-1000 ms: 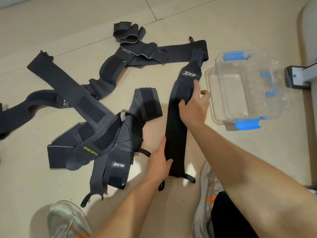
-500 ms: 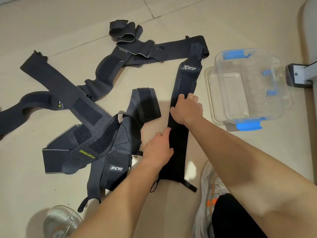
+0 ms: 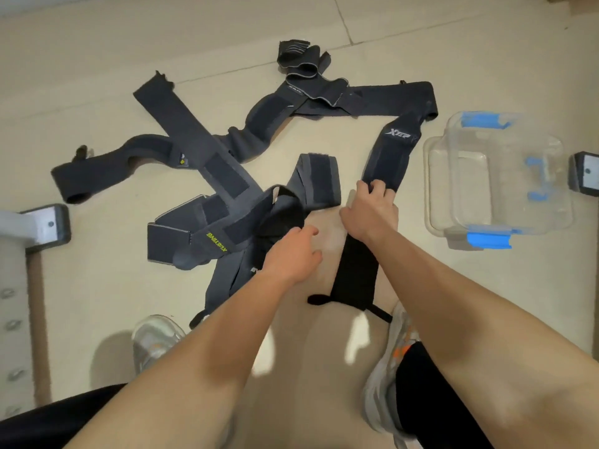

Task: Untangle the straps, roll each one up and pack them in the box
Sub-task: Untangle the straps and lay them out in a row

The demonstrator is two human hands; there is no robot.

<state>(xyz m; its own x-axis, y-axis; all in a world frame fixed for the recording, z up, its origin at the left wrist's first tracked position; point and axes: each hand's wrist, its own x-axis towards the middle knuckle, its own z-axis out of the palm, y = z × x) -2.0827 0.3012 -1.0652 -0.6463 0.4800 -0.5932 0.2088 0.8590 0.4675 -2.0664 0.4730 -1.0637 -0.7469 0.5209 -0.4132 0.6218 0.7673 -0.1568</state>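
Observation:
Several dark grey and black velcro straps lie on the beige floor. The XTEP strap (image 3: 389, 157) lies lengthwise, apart from the others, its black near end (image 3: 355, 277) close to my shoe. My right hand (image 3: 369, 212) is shut on the middle of this strap, fingers curled over its edge. My left hand (image 3: 291, 254) is off that strap, fingers loosely apart, its fingertips at the black loop of the tangled pile (image 3: 227, 222). A long strap (image 3: 366, 98) lies across the back. The clear box with blue clips (image 3: 437, 189) stands empty to the right.
My two grey shoes (image 3: 155, 338) (image 3: 385, 367) rest at the near edge of the floor. A grey furniture foot (image 3: 45, 225) sits at the left and another foot (image 3: 583, 173) just right of the box. Bare floor lies between the pile and the XTEP strap.
My right hand slid down the XTEP strap toward me and closed on it. My left hand let go of that strap's near part and moved left to the tangled pile.

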